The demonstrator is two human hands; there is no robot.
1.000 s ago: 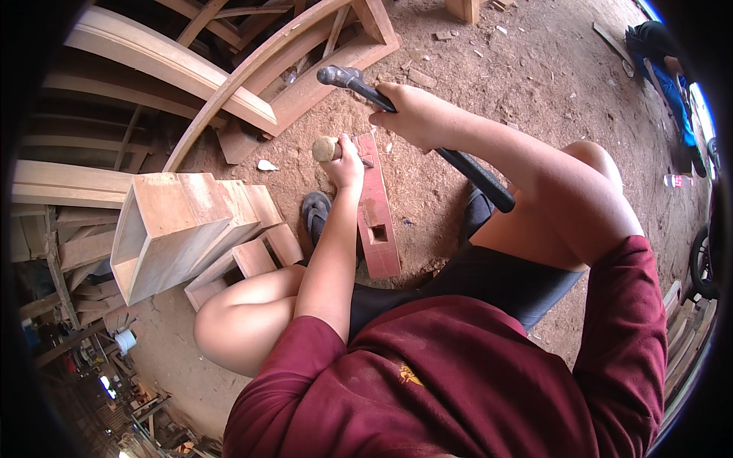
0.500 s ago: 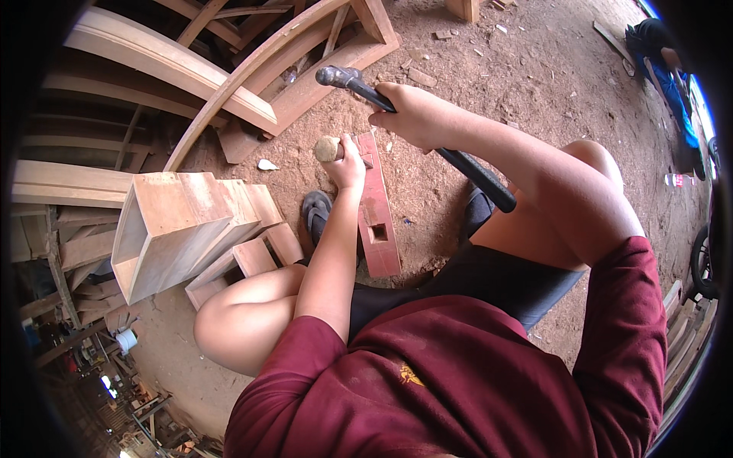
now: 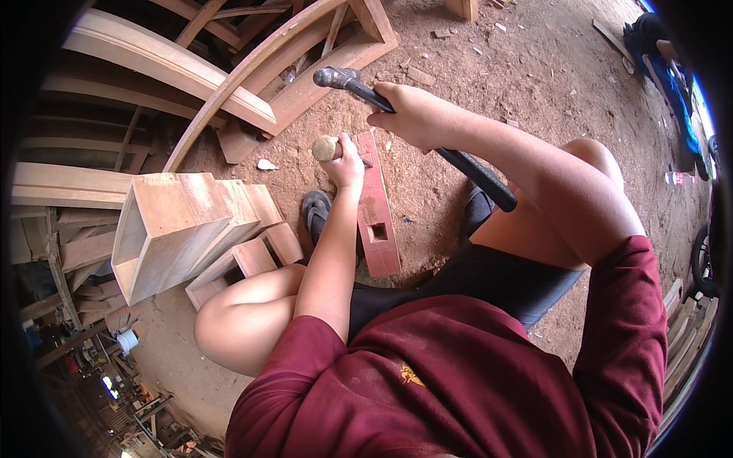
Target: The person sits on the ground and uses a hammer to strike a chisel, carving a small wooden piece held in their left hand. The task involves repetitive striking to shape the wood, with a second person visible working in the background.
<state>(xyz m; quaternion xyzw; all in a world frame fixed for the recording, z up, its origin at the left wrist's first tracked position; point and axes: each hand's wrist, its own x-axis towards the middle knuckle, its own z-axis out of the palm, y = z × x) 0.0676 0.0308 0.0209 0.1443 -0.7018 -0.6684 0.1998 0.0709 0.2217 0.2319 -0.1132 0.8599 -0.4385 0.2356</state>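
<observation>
A reddish wooden block [image 3: 374, 200] lies lengthwise on the ground between my feet, with a square hole cut through its near part. My left hand [image 3: 348, 169] is closed around a chisel [image 3: 327, 149] with a pale, battered handle top. The chisel leans over the block's far part, and its blade is mostly hidden by my fingers. My right hand [image 3: 414, 114] grips a hammer [image 3: 477, 179] by its dark shaft, raised above the block. The hammer's metal head points left, beyond the chisel handle and apart from it.
Curved and straight wooden frames [image 3: 172, 65] are piled at the far left. Box-like wooden pieces [image 3: 179, 229] stand beside my left knee. Wood chips lie on the dirt floor [image 3: 534, 84]. Another person [image 3: 664, 69] is at the far right, near a bottle [image 3: 678, 179].
The hammer head has shifted very slightly left. My left hand, the chisel and the block stay put. The person at the far right has moved a little.
</observation>
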